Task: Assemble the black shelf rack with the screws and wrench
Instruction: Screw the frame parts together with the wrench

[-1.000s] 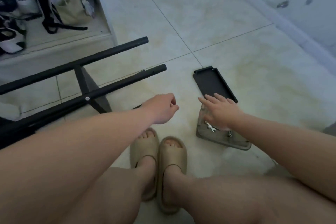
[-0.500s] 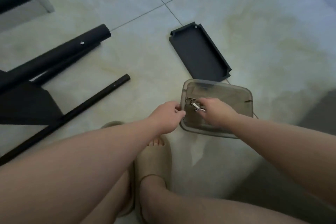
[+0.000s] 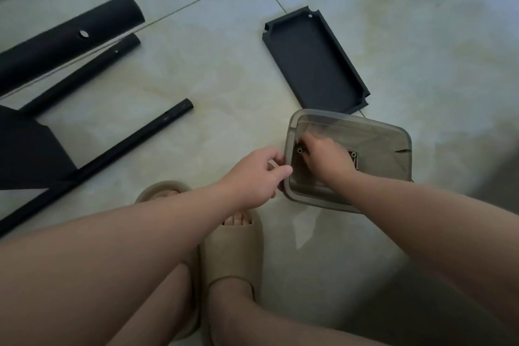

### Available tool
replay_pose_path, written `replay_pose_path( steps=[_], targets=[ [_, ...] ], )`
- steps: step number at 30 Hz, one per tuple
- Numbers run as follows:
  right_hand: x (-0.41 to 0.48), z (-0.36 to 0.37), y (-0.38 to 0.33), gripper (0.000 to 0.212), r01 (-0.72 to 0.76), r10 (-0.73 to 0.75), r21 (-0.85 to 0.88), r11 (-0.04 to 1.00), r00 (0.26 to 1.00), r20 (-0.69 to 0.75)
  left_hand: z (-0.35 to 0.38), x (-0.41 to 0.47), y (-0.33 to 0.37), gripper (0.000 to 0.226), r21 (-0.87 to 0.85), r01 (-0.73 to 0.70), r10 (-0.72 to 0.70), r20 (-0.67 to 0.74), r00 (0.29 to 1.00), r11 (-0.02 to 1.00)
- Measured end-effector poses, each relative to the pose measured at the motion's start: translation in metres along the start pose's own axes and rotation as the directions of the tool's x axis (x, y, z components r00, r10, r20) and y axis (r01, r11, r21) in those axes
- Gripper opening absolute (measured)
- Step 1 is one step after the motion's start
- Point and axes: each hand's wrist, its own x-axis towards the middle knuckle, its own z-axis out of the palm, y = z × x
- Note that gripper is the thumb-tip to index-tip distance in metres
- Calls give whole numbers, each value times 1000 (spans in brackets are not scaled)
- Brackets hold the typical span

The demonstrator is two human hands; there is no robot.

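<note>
A clear plastic container (image 3: pixel 387 146) sits on the tile floor in front of my feet. My left hand (image 3: pixel 257 175) grips its left rim. My right hand (image 3: pixel 327 157) reaches inside, fingertips bunched and pinching a small metal screw (image 3: pixel 300 150) near the left wall. More small metal hardware (image 3: pixel 353 159) lies to the right of that hand; the hand hides anything under it. A black shelf tray (image 3: pixel 311 62) lies flat just beyond the container. The partly built black rack frame (image 3: pixel 70 39) lies at the left, with a thin black rod (image 3: pixel 126 146) nearest me.
My feet in beige sandals (image 3: pixel 233 247) stand just below the container, with my bare legs under both forearms. A black flat panel (image 3: pixel 25 149) of the frame lies at the far left edge. Pale tile floor (image 3: pixel 421 22) stretches to the upper right.
The view has tilted down and closer to the container. My right hand has moved to the container's left wall and bunched on the screws. My left hand has taken hold of the rim.
</note>
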Motion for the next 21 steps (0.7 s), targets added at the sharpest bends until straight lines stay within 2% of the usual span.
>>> replay_pose_path(
  steps=[8, 21],
  targets=[
    [-4, 0, 1, 29, 133, -133, -132, 982, 991, 10, 0, -1, 0, 13, -29, 10, -10, -1, 1000, 1000],
    [-4, -6, -6, 30, 114, -115, -133, 985, 993, -1, 1, -1, 1, 12, -7, 12, -12, -17, 1000, 1000]
  ],
)
